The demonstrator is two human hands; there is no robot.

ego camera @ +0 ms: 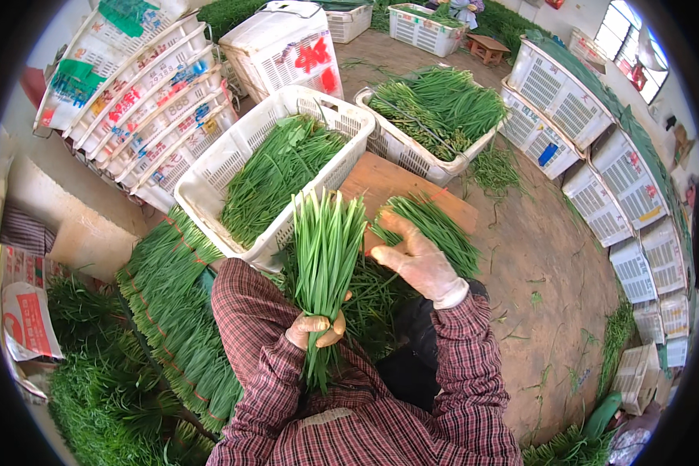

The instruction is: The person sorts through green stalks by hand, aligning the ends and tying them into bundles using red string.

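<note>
My left hand (320, 331), in a thin glove, is closed around the lower part of a bunch of garlic chives (328, 250). The bunch stands upright above my lap, its pale cut ends at the top. To its right is my gloved right hand (416, 259), thumb and forefinger apart. A small red bit shows at the thumb tip; whether it is held I cannot tell. Just beyond that hand, another bunch of chives (442, 230) lies on a wooden board (393, 177). Loose chives (376, 297) lie below, between my knees.
Ahead stand two white plastic crates, one (209, 186) holding loose chives, the other (408, 154) heaped with them. Banded chive bunches (177, 314) are stacked at my left. Nested crates (145, 105) rise behind them. Stacked crates (565, 87) line the right; a person (461, 10) is far off.
</note>
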